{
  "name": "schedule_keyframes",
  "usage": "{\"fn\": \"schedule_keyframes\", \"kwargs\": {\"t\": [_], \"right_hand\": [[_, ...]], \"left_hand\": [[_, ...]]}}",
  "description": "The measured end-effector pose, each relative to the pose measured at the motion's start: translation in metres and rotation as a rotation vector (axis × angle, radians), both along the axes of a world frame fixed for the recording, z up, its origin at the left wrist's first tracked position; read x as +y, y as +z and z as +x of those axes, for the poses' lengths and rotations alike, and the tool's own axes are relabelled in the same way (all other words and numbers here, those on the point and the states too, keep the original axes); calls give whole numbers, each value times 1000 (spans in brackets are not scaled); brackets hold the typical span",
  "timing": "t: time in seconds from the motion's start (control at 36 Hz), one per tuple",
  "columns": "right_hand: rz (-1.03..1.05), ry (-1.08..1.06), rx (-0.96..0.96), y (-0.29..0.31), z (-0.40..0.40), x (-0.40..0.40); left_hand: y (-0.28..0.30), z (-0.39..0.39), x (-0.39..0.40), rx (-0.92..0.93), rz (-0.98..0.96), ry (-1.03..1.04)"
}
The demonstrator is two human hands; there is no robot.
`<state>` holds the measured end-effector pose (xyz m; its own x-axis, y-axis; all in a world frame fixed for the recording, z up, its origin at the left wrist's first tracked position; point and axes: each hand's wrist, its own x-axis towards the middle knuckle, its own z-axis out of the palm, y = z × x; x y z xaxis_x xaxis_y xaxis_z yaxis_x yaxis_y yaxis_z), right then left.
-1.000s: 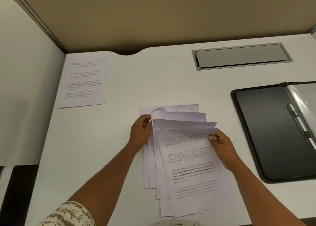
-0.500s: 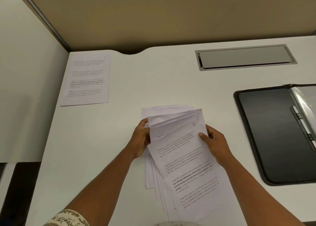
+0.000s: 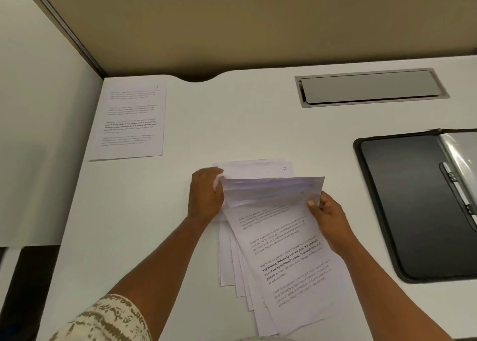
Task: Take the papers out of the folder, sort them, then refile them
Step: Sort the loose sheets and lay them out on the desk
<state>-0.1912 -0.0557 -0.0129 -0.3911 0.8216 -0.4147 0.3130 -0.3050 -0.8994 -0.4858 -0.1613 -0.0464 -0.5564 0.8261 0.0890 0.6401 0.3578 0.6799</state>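
Patterned sleeve at bottom left. On the white desk, a fanned stack of printed papers lies between both hands. Right hand pinches the top edges of the upper sheets, thumb on the front, bending them back toward the person. Left hand curls round the stack's upper-left corner, fingers tucked between pages.

Change since half a second ago — the bundle has been peeled further back, and a lower sheet marked "7" now shows at the far edge; a second ago a "5" showed there. Reads as leafing through page numbers, so sorting is mid-way, refiling not begun.

Further out: one single printed sheet set apart at far left, likely the start of the sorted pile. Black folder lies open at right, clear sleeve and clip visible, no papers in it. Beyond, a grey cable hatch.
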Motion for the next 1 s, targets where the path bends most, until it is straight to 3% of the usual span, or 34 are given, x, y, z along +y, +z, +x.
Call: {"fn": "schedule_keyframes", "kwargs": {"t": [0.08,0.17,0.31,0.39,0.5,0.56,0.83,0.92,0.94,1.0], "right_hand": [[-12,-7,8,1,3,1],[-4,26,6,0,5,3],[-4,18,-7,-1,7,4],[-6,18,-18,-4,8,4],[-32,-10,-11,-5,6,6],[-45,-18,2,-4,4,7],[-79,-34,40,-3,-8,11],[-71,-23,55,-3,-6,11],[-56,-14,57,-3,-5,11],[-18,1,57,-2,-4,9]], "left_hand": [[-11,-10,5,267,-243,-157],[-14,-10,8,337,-446,-255],[-7,-7,7,341,-299,-262],[-8,-4,11,144,-125,-226],[18,4,16,-726,-109,-103],[29,6,14,-916,-69,-117],[48,5,13,-1251,-209,-136],[50,3,13,-1429,-127,-37],[50,3,15,-1413,-78,50],[44,2,19,-1090,-29,196]]}}
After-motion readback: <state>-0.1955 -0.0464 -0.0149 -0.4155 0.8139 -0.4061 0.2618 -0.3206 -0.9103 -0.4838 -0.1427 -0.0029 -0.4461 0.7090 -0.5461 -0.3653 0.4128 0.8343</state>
